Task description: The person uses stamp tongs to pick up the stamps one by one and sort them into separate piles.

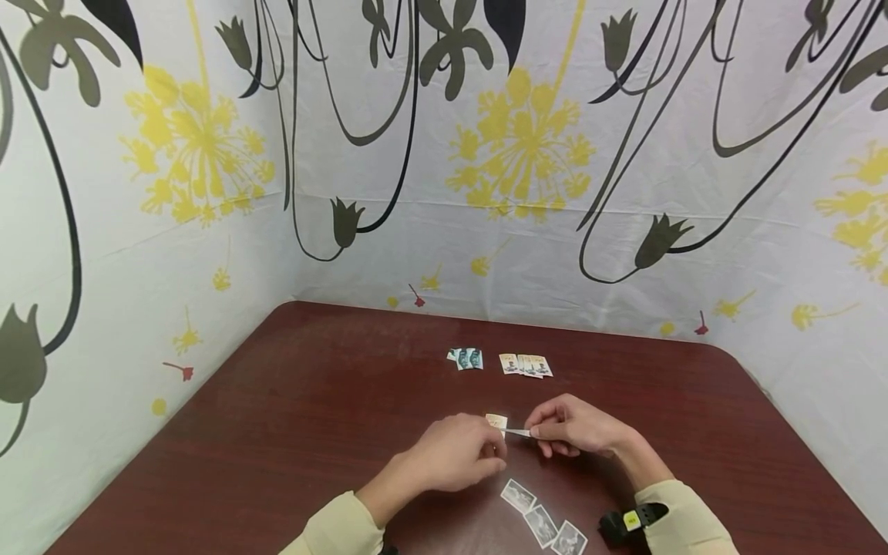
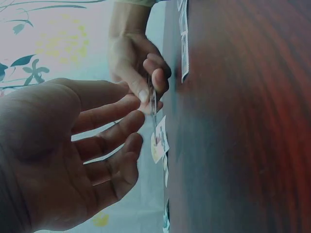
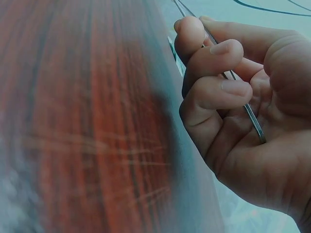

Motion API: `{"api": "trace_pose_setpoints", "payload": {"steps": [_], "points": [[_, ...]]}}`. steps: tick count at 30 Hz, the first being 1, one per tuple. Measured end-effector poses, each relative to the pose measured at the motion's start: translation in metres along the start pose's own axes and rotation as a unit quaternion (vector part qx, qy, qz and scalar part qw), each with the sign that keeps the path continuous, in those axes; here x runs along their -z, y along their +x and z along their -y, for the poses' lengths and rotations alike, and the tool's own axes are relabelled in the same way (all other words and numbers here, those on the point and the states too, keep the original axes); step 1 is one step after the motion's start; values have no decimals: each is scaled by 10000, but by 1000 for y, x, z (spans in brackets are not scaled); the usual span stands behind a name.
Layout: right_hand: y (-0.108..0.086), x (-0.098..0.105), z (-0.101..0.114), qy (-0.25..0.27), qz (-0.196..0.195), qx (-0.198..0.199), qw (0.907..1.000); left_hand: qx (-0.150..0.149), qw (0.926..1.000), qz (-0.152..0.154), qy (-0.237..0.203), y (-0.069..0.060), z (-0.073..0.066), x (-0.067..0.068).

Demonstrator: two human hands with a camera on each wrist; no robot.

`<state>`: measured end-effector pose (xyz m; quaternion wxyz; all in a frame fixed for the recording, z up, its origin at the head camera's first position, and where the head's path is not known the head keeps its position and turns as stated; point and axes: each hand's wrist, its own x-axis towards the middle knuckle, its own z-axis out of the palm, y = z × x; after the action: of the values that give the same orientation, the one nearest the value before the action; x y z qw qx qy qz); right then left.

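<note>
My right hand grips a pair of metal tweezers between thumb and fingers, with their tips pointing left. In the right wrist view the tail end of the tweezers lies against the palm. At the tips is a small cream stamp-like paper, tilted in the left wrist view; whether the tips pinch it I cannot tell. My left hand hovers beside it, fingers loosely bent and holding nothing, and hides part of the paper in the head view.
Farther back on the dark red table lie overlapping green stamps and a row of cream stamps. Nearer me, three grey stamps run in a slanting line between the forearms. A patterned cloth stands behind the table.
</note>
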<state>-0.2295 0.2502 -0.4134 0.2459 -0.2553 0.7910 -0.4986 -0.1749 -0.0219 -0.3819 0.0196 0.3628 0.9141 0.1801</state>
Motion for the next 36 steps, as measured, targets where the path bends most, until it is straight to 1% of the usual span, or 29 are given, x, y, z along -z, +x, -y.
{"api": "trace_pose_setpoints", "payload": {"steps": [3,5,9,13,21,28,33,36], "points": [[-1,1,0,23,-36,-28,10000,-161,9993,286,180,-2,-3,-4],[-2,3,0,57,-51,-42,10000,-262,9982,401,347,-3,-6,-6],[-3,5,0,70,-97,-93,9999,-458,9957,504,622,-5,-13,-9],[-3,7,-2,48,-113,-122,9999,-579,9942,539,734,-7,-18,-10],[-5,9,-4,48,-129,-111,9998,-592,9936,579,767,-11,-21,-11],[-7,11,-3,60,-192,-98,9997,-540,9920,756,853,-11,-25,-12],[-10,15,-3,147,-241,-101,9996,-591,9908,778,938,-12,-26,-15],[-12,19,-5,189,-234,-155,9994,-670,9897,739,1025,-13,-26,-16]]}}
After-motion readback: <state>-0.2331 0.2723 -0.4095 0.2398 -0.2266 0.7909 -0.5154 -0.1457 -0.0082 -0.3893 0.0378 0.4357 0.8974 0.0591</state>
